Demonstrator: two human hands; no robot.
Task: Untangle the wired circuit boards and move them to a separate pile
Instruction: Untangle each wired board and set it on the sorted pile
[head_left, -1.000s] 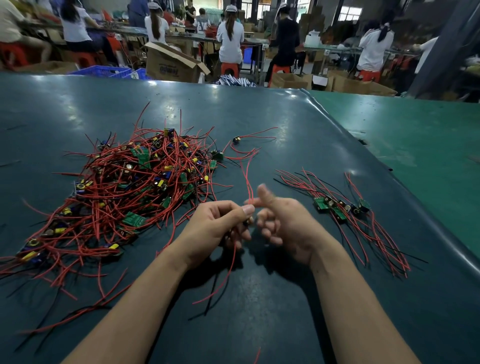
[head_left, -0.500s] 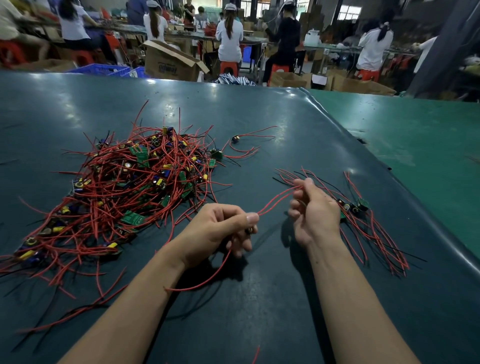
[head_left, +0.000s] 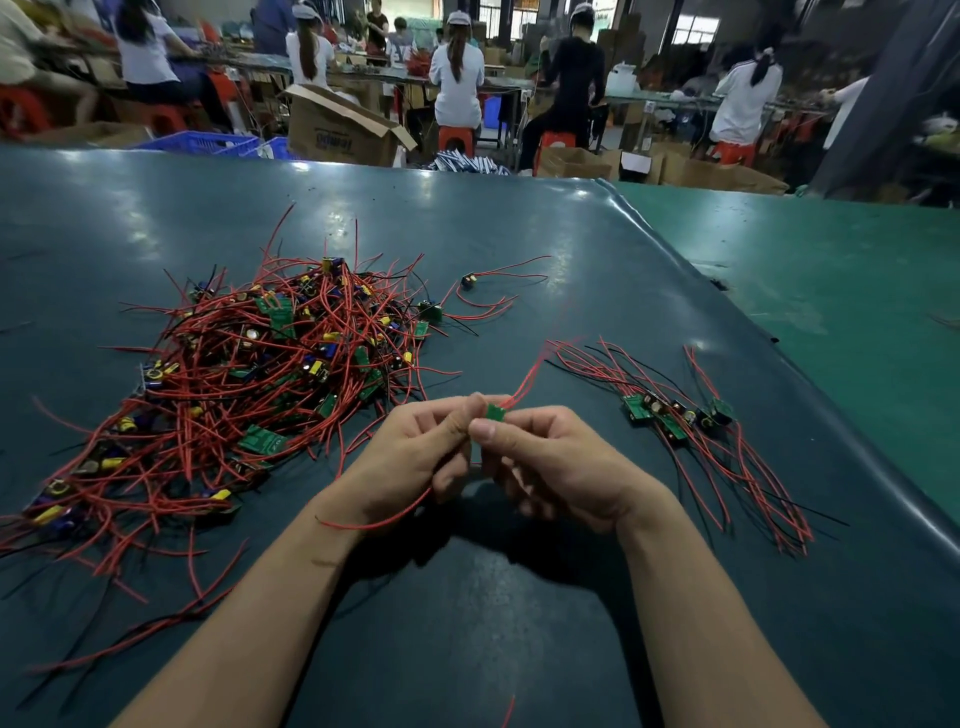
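Holding one small green circuit board (head_left: 496, 412) between them, the left hand (head_left: 410, 457) and the right hand (head_left: 561, 462) meet just above the table (head_left: 519, 234), near its middle. Both grips are closed to a pinch on this board, thumbs on top and fingers curled beneath. Its red wires run two ways: a pair rising up and to the right, and one strand (head_left: 374, 522) looping down below the left wrist.

The large tangled pile (head_left: 249, 384) lies to the left, well apart from the hands. The sorted pile (head_left: 680, 415) lies to the right, its boards in a row and its wires fanned toward the near edge.

Assessment: the board appears free of the tangle and ready for transfer. Recommended practice is to keep hold of the board itself, not the wires, to gather the trailing strand before moving, and to set the board in line with the sorted row.

Clearance: bare table lies between the hands and the sorted pile. The raised seam (head_left: 779, 374) at the right edge lies just beyond that pile; wires could overhang it.
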